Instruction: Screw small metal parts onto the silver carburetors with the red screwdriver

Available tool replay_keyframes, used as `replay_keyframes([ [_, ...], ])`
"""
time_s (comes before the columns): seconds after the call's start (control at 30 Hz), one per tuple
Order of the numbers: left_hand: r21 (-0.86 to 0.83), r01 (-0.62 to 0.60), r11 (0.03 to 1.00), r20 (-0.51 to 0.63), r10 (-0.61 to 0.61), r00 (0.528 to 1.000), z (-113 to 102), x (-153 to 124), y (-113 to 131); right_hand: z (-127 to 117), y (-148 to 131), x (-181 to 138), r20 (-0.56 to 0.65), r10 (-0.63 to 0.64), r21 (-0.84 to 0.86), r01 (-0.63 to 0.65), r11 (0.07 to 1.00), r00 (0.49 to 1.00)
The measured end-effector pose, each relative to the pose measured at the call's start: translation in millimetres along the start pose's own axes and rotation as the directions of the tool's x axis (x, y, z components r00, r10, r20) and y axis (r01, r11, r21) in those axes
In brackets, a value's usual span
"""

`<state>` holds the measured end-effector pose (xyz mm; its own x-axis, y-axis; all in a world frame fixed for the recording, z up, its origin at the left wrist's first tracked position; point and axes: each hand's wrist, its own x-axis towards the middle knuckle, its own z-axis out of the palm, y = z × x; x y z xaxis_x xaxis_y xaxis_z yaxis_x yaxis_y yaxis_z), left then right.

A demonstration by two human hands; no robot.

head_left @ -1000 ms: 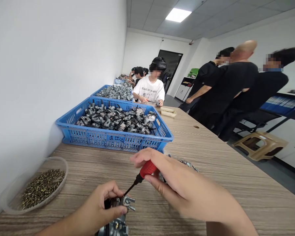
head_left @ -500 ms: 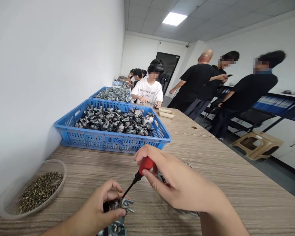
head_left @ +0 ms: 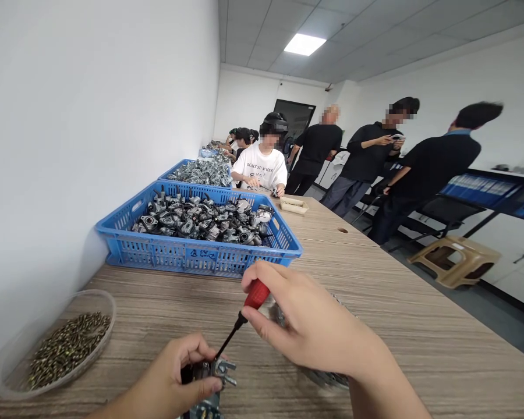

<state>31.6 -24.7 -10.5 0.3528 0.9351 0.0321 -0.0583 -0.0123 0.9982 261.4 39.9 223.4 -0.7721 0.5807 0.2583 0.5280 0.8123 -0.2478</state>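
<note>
A screwdriver (head_left: 257, 294) with a red handle and a dark shaft is gripped in my right hand (head_left: 308, 317), slanting down to the left. Its tip meets the top of a small metal part (head_left: 220, 369) with two prongs. Fingers and thumb of my left hand (head_left: 179, 372) close around this metal part near the table's front edge. Much of the part is hidden by that hand or cut off by the frame's bottom. Partly behind my right forearm lie other shiny metal pieces (head_left: 332, 377), mostly covered.
A clear tub of small brass-coloured screws (head_left: 67, 349) stands at left by the wall. Beyond my hands sits a blue crate (head_left: 201, 256) full of metal parts, with a second crate (head_left: 170, 174) behind. A co-worker (head_left: 264, 163) sits farther along; several people stand at right.
The view has shifted slightly, and the standing people at right have moved, one of them farther off. My hands keep nearly the same pose, the screwdriver tip still at the metal part.
</note>
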Motion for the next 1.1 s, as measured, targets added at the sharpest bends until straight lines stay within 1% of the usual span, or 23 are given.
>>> replay_keyframes([
  [0.1,0.01,0.026,1.0,-0.01,-0.026,1.0,-1,1,2,-9,0,-5,0.1,-0.038,0.162,0.021,0.987,0.994],
  [0.17,0.025,0.027,0.999,0.007,-0.028,1.0,-1,1,7,-12,1,-6,0.126,-0.076,0.191,0.051,0.98,0.989],
  [0.27,0.019,-0.003,1.0,0.044,0.003,0.999,0,0,15,-9,3,-4,0.088,-0.092,0.134,0.08,0.988,0.992],
  [0.4,-0.055,-0.013,0.998,0.042,0.015,0.999,3,0,19,1,4,0,-0.014,-0.035,-0.026,0.035,0.999,0.999],
  [0.47,-0.057,-0.007,0.998,0.046,0.009,0.999,3,0,17,2,2,0,-0.03,-0.001,-0.061,-0.001,0.998,1.0],
  [0.53,-0.059,-0.002,0.998,0.051,0.005,0.999,3,1,14,-1,0,-2,0.0,0.0,0.001,0.0,1.0,1.0],
  [0.63,-0.059,0.006,0.998,0.037,-0.003,0.999,3,0,11,-8,-2,-6,0.082,-0.059,0.165,0.045,0.985,0.995],
  [0.7,-0.052,0.014,0.999,0.006,-0.014,1.0,3,0,9,-11,-2,-7,0.122,-0.096,0.208,0.069,0.976,0.988],
  [0.77,-0.046,0.016,0.999,-0.021,-0.017,1.0,4,-1,8,-11,-1,-6,0.122,-0.12,0.197,0.094,0.976,0.985],
  [0.83,-0.034,0.013,0.999,-0.033,-0.014,0.999,3,-1,8,-8,0,-4,0.082,-0.109,0.147,0.096,0.984,0.991],
  [0.93,-0.003,0.011,1.0,-0.025,-0.011,1.0,3,-1,8,-1,1,-1,0.006,-0.049,0.023,0.049,0.999,0.999],
  [1.0,0.013,0.01,1.0,-0.013,-0.01,1.0,2,0,9,1,0,-1,-0.01,-0.012,-0.038,0.011,0.999,1.0],
  [1.03,0.018,0.01,1.0,-0.003,-0.01,1.0,2,1,9,0,-1,-2,-0.002,0.001,-0.038,-0.001,0.999,1.0],
  [1.1,0.005,0.007,1.0,0.015,-0.007,1.0,3,1,10,-3,-3,-4,0.031,0.011,0.022,-0.011,1.0,0.999],
])
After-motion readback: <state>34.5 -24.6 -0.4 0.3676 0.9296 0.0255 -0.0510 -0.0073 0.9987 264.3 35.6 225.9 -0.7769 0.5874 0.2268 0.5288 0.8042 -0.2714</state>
